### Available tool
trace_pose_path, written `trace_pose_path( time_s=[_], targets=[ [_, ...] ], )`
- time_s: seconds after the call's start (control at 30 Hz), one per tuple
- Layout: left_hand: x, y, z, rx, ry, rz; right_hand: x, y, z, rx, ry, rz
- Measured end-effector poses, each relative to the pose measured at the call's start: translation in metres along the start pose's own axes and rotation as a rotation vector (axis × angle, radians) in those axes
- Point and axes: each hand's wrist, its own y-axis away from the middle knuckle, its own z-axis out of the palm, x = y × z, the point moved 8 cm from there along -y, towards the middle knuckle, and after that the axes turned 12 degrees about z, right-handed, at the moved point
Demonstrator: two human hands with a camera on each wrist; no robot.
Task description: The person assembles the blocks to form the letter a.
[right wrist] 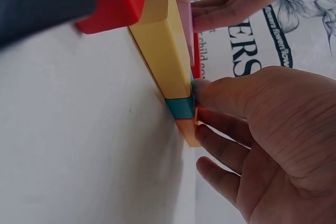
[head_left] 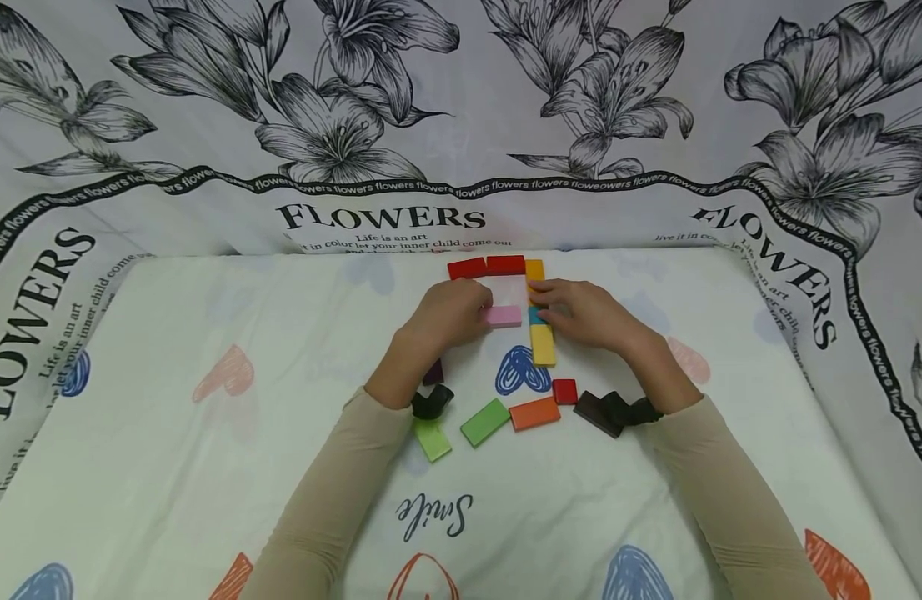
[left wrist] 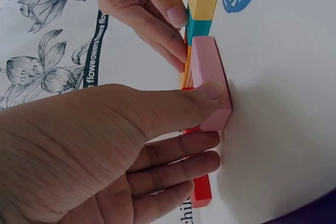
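My left hand [head_left: 449,312] pinches a pink block [head_left: 506,317], its thumb on the near face in the left wrist view and the other fingers behind. The pink block's far end points at a column of blocks on the right. That column has an amber block [head_left: 534,270], a small teal block [right wrist: 181,107] and a yellow block [head_left: 542,347], set end to end. My right hand [head_left: 587,317] touches the column's outer side, thumb at the teal block, fingers loosely bent along the amber one. Two red blocks [head_left: 505,265] lie end to end at the top; the farther-left one is partly covered by my left hand.
Nearer me lie a red cube [head_left: 564,391], an orange block [head_left: 534,413], a green block [head_left: 485,422], a light green block [head_left: 433,441] and a dark brown block [head_left: 596,414]. A dark purple block [head_left: 434,372] shows beneath my left wrist.
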Motion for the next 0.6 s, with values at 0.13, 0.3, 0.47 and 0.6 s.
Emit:
trace_pose_path(
  time_s=[0.13, 0.3, 0.47, 0.6],
  targets=[
    [0.0011, -0.0025, -0.0014, -0.006, -0.024, 0.024, -0.0001, -0.0003, -0.0014, 0.0, 0.001, 0.0],
    [0.0023, -0.0053, -0.0042, -0.002, -0.037, 0.044, 0.0002, -0.0016, -0.0045, 0.009, 0.003, 0.003],
    [0.0022, -0.0027, -0.0041, -0.005, -0.015, 0.03, 0.0016, -0.0025, -0.0027, -0.005, -0.007, 0.012],
    [0.0036, 0.0004, -0.0024, 0.002, -0.008, 0.031, 0.0025, -0.0012, 0.0001, -0.017, -0.005, 0.021]
  ],
)
